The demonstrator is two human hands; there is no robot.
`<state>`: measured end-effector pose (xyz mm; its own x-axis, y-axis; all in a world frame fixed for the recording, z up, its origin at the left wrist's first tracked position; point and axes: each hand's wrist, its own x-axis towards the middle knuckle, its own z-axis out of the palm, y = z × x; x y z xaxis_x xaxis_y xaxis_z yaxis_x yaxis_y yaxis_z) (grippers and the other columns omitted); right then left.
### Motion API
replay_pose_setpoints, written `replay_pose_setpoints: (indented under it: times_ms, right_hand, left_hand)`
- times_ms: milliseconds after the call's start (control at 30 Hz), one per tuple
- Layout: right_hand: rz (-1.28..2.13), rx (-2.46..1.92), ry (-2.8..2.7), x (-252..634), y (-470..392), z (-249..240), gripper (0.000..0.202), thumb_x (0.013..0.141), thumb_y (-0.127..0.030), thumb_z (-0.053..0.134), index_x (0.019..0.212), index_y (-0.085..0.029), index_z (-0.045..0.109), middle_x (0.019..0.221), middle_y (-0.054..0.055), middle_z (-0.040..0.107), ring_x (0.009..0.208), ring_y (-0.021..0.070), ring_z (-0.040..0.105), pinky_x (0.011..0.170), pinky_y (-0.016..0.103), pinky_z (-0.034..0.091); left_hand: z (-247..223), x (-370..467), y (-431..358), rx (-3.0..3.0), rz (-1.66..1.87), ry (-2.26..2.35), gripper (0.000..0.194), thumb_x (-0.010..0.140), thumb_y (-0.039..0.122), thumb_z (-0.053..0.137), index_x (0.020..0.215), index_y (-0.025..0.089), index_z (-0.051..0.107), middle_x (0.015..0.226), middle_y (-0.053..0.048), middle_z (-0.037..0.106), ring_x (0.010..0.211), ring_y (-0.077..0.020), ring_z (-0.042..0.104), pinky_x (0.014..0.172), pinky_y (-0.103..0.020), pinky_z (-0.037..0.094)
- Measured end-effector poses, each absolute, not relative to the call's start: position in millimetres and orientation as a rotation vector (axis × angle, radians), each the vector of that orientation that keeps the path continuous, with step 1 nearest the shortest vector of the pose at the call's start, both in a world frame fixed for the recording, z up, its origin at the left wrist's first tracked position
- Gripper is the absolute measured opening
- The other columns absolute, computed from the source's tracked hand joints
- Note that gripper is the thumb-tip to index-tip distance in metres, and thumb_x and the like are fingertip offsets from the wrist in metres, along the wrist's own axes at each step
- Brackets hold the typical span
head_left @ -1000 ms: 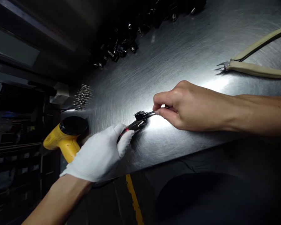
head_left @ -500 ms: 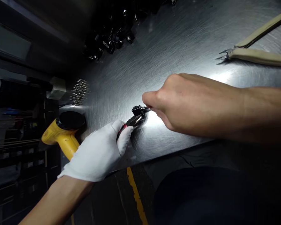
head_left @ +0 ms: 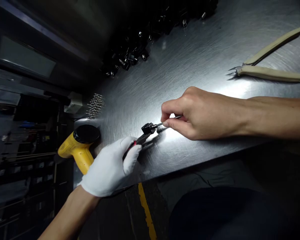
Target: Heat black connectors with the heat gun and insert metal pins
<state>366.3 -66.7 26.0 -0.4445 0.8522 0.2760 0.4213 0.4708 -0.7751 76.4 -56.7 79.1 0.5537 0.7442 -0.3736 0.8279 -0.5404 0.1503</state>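
Head view: I'm seeing scratched worktop point(head_left: 125, 96)
Left hand point(head_left: 110, 166): gloved, gripping pliers point(head_left: 142, 138) against a black part point(head_left: 147, 128)
Right hand point(head_left: 196, 115): pinching thin metal rod point(head_left: 159, 125)

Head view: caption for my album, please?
White-gloved left hand grips red-handled pliers beside a small black block; bare right hand pinches a thin grey rod.
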Motion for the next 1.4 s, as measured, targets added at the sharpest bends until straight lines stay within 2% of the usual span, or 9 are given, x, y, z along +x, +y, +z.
replay_pose_setpoints:
  times_ms: [200, 333, 567, 700, 867, 1000, 1167, 1300, 1400]
  right_hand:
    - [0.940, -0.976, -1.992, 365, -69, 30, 0.015, 0.087, -0.010, 0.062, 0.093, -0.016, 0.075, 0.065, -0.004, 0.067, 0.054, 0.0071, 0.056, 0.049, 0.022, 0.040]
    - [1.029, -0.918, -1.938, 364, -71, 29, 0.015, 0.088, -0.010, 0.062, 0.094, -0.016, 0.075, 0.066, -0.005, 0.067, 0.052, 0.0063, 0.053, 0.049, 0.022, 0.039]
    - [1.187, -0.869, -1.792, 361, -71, 32, 0.009, 0.090, -0.017, 0.064, 0.089, -0.017, 0.073, 0.053, -0.008, 0.053, 0.045, 0.0056, 0.043, 0.043, 0.020, 0.032]
    - [1.233, -0.843, -1.769, 355, -70, 35, 0.010, 0.090, -0.019, 0.064, 0.090, -0.016, 0.074, 0.051, -0.008, 0.049, 0.044, 0.0054, 0.040, 0.042, 0.020, 0.031]
    - [1.221, -0.912, -1.789, 355, -67, 37, 0.014, 0.091, -0.025, 0.064, 0.085, -0.016, 0.072, 0.049, -0.008, 0.047, 0.044, 0.0056, 0.039, 0.042, 0.020, 0.029]
    - [1.257, -0.953, -1.816, 358, -67, 39, 0.019, 0.093, -0.032, 0.061, 0.084, -0.016, 0.068, 0.049, -0.007, 0.047, 0.044, 0.0065, 0.038, 0.042, 0.021, 0.029]
    - [1.344, -1.029, -1.789, 360, -69, 41, 0.014, 0.092, -0.028, 0.060, 0.086, -0.017, 0.067, 0.050, -0.008, 0.043, 0.045, 0.0072, 0.037, 0.043, 0.022, 0.029]
    - [1.360, -1.116, -1.760, 363, -69, 43, 0.015, 0.091, -0.032, 0.061, 0.085, -0.018, 0.067, 0.052, -0.008, 0.042, 0.047, 0.0080, 0.037, 0.044, 0.022, 0.029]
    - [1.343, -1.259, -1.752, 365, -67, 43, 0.018, 0.091, -0.036, 0.061, 0.086, -0.020, 0.067, 0.055, -0.006, 0.048, 0.050, 0.0089, 0.040, 0.045, 0.022, 0.031]
  left_hand:
    - [82, 68, -57, 2.482, -0.288, 1.201, 0.024, 0.101, 0.037, 0.043, 0.091, 0.020, 0.057, 0.074, 0.001, 0.058, 0.064, -0.0148, 0.055, 0.061, -0.028, 0.043]
    - [84, 64, -56, 2.459, -0.271, 1.181, 0.022, 0.101, 0.035, 0.043, 0.093, 0.021, 0.057, 0.076, 0.001, 0.059, 0.066, -0.0145, 0.056, 0.063, -0.027, 0.044]
    - [82, 57, -57, 2.428, -0.146, 1.143, 0.027, 0.100, 0.036, 0.039, 0.082, 0.021, 0.051, 0.073, 0.000, 0.056, 0.064, -0.0142, 0.054, 0.061, -0.027, 0.044]
    - [81, 59, -61, 2.423, -0.109, 1.117, 0.024, 0.100, 0.035, 0.038, 0.087, 0.021, 0.053, 0.081, -0.003, 0.061, 0.071, -0.0159, 0.057, 0.066, -0.029, 0.047]
    - [80, 59, -65, 2.402, -0.099, 1.141, 0.024, 0.100, 0.035, 0.037, 0.088, 0.021, 0.053, 0.084, -0.003, 0.063, 0.073, -0.0169, 0.059, 0.068, -0.030, 0.047]
    - [79, 60, -66, 2.383, -0.095, 1.176, 0.025, 0.101, 0.034, 0.037, 0.087, 0.021, 0.053, 0.077, 0.000, 0.059, 0.068, -0.0153, 0.055, 0.064, -0.029, 0.044]
    - [77, 65, -67, 2.409, -0.032, 1.211, 0.026, 0.102, 0.034, 0.040, 0.081, 0.021, 0.049, 0.070, 0.003, 0.053, 0.061, -0.0131, 0.049, 0.059, -0.027, 0.039]
    - [71, 65, -74, 2.407, 0.024, 1.288, 0.026, 0.102, 0.035, 0.040, 0.082, 0.022, 0.050, 0.071, 0.002, 0.055, 0.062, -0.0140, 0.052, 0.060, -0.028, 0.041]
    - [62, 59, -85, 2.453, 0.138, 1.441, 0.025, 0.101, 0.038, 0.044, 0.086, 0.022, 0.054, 0.074, 0.001, 0.058, 0.066, -0.0157, 0.055, 0.063, -0.029, 0.044]
